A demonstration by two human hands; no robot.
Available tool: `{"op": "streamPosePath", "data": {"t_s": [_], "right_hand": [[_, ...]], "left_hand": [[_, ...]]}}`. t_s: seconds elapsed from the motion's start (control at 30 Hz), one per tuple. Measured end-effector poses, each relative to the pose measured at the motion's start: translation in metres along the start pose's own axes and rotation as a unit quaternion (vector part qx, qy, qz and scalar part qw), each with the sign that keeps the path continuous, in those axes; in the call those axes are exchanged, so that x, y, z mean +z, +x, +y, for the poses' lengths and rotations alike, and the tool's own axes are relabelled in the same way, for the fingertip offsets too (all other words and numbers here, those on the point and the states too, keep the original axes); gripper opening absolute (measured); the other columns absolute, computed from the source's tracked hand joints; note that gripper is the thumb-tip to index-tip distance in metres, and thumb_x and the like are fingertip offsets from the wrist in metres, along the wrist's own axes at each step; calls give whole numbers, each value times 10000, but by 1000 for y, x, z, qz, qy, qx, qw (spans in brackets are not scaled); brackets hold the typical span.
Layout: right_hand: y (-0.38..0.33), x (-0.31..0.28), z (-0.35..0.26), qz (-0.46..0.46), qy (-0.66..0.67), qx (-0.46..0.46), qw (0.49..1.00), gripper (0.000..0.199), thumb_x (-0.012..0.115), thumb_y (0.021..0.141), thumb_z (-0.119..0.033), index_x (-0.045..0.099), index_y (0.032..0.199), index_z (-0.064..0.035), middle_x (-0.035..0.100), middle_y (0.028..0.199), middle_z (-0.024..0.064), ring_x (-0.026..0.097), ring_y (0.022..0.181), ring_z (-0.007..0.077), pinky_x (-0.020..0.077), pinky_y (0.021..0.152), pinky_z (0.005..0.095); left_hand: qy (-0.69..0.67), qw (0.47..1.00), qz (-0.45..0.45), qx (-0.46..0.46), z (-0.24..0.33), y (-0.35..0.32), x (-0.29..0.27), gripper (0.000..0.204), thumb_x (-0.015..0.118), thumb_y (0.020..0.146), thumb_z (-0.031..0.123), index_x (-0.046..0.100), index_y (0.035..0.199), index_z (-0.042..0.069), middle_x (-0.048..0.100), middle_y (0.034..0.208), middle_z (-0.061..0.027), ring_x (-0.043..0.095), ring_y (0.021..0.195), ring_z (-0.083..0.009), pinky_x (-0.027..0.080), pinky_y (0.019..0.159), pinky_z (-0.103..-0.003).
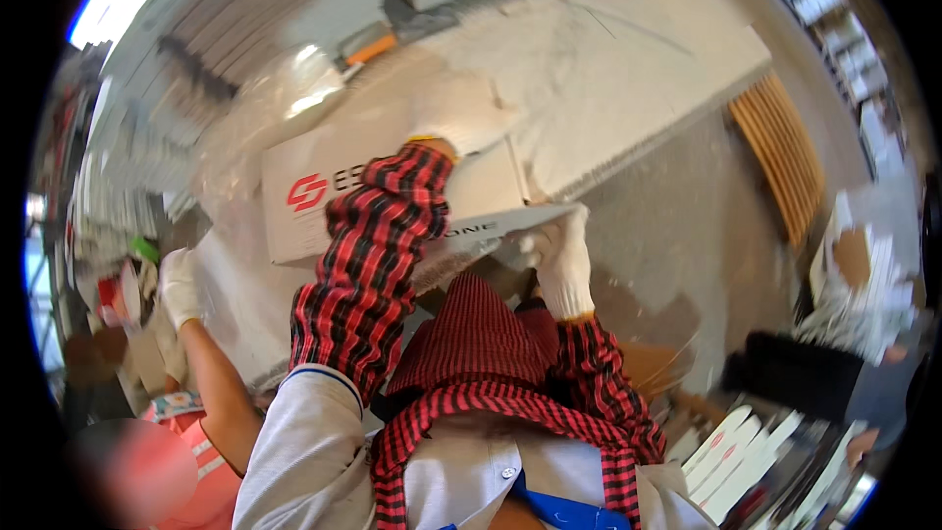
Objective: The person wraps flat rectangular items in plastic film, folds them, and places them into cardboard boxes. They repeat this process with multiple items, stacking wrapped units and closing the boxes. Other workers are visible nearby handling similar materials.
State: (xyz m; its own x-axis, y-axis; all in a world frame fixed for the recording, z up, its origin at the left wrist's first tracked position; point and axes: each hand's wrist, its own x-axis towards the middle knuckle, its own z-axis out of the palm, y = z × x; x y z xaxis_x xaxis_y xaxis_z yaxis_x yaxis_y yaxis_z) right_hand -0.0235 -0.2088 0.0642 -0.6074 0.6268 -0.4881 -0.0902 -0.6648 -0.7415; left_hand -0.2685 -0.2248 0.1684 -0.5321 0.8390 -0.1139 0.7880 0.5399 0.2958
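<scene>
A long white cardboard box (299,162) with a red emblem and dark lettering lies on the worktable before me. My left hand (461,116), in a white glove, reaches over the top of the box. Motion smears its fingers, so I cannot tell whether they grip anything. Along the near side a box flap (466,228) stands out, bent toward me. At the flap's right end my right hand (561,260), also gloved in white, is closed with the edge pinched between thumb and fingers.
Clear plastic wrap (260,128) and an orange-edged object (371,47) lie beyond the box. A white board (648,69) extends right. A co-worker's gloved hand (179,285) rests at the table's left. A slatted wooden piece (780,152) stands right; cartons are stacked around.
</scene>
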Motion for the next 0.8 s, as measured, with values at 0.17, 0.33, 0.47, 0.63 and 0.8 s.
{"op": "streamPosePath", "data": {"t_s": [0.17,0.33,0.47,0.63,0.8], "right_hand": [[-12,-3,16,110,-34,45,992,668,455,1080,-655,662,1085,-20,586,631,19,459,459,111,336,441,259],[-33,-14,41,50,-1,117,992,597,522,1073,-630,673,1084,-53,551,671,-13,375,442,79,263,421,267],[-39,-22,33,45,-28,102,993,632,586,1033,-651,678,986,-28,523,634,-25,367,431,54,234,417,252],[-28,-17,46,67,24,56,996,574,561,1074,-588,686,1034,-29,619,788,-11,519,622,62,364,532,238],[-49,-8,53,40,162,62,984,597,529,1110,-513,544,1406,6,643,1326,102,616,1239,215,505,1035,392]], "left_hand": [[5,1000,-9,-14,15,-14,5,630,629,928,549,715,1208,-8,746,1090,-230,720,1017,-403,557,916,-493],[29,998,17,49,18,-44,16,686,638,954,534,622,1407,20,706,1268,-242,676,1172,-395,522,1005,-448],[-29,980,171,-101,-40,-103,-8,515,665,970,417,701,1306,28,740,1207,-232,679,1187,-377,510,1024,-453],[-394,782,406,-263,-176,-213,16,479,560,1078,287,581,1467,8,633,1447,-146,609,1316,-287,481,1104,-427],[-634,607,421,-227,-173,-223,72,527,533,1079,345,519,1473,-4,625,1439,-136,627,1283,-269,488,1094,-404]]}}
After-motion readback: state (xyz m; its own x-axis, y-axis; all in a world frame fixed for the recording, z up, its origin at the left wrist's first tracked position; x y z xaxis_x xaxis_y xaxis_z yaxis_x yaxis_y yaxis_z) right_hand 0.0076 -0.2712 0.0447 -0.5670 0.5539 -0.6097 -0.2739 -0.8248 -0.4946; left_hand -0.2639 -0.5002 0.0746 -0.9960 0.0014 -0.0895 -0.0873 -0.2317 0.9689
